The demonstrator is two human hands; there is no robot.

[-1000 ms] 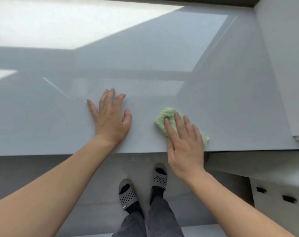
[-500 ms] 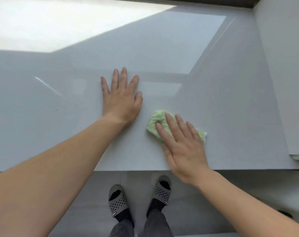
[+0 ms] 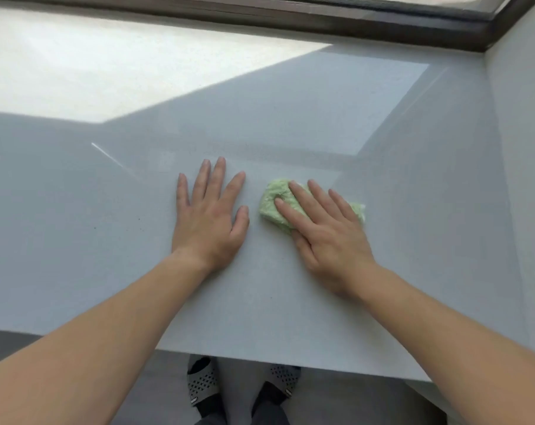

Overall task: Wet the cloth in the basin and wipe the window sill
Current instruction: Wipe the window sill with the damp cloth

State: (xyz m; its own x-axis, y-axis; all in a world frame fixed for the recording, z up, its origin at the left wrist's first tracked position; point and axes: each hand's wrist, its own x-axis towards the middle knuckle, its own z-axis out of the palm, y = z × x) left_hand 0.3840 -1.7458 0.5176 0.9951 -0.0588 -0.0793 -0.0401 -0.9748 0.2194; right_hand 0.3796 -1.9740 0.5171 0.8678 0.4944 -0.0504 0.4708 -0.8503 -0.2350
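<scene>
Head view, only one: right hand point(image 3: 324, 228) lies flat, fingers point(image 3: 303, 204) spread, pressing the cloth point(image 3: 274, 202) down on the sill point(image 3: 413, 194). No pinch, just palm and finger pressure. Cloth is a folded green wad, mostly under the right fingers, its near-left end poking out toward the left hand point(image 3: 209, 216).

Left hand is flat on the sill just beside the cloth, fingers spread, holding nothing. Looks like a brace for leaning in. The two hands are near each other but apart.

Beyond the hands: sunlit patch on the sill, then the dark window frame point(image 3: 321, 18). Side wall point(image 3: 523, 148) is off to the right of the right hand. Slippers point(image 3: 202, 383) show below the sill edge, nearer than the wrists.

No basin in view. Can't tell from here if the cloth is wet.

Step, my read: wiping, mid-sill; wetting is presumably done. Next move likely calls for steady downward pressure while sliding the cloth over the area past the fingertips and toward the right corner, moving the bracing hand out of the path.
</scene>
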